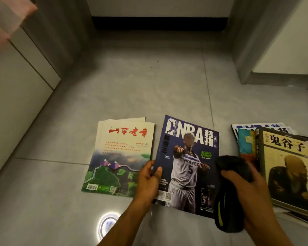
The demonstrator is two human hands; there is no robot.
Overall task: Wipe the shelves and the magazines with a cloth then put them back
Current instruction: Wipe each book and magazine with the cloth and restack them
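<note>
Here, purple NBA magazine (187, 164), lower-left edge pinched in left hand (148, 181); right hand (247, 194) around black cloth (228, 192).

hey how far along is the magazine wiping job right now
Done: the magazines are off the shelves; a cream landscape-cover stack lies on the grey tiled floor. In hand: the left hand grips the purple NBA magazine; the right hand holds the dark cloth. Left: seemingly the right-hand pile, and reshelving everything.
</note>
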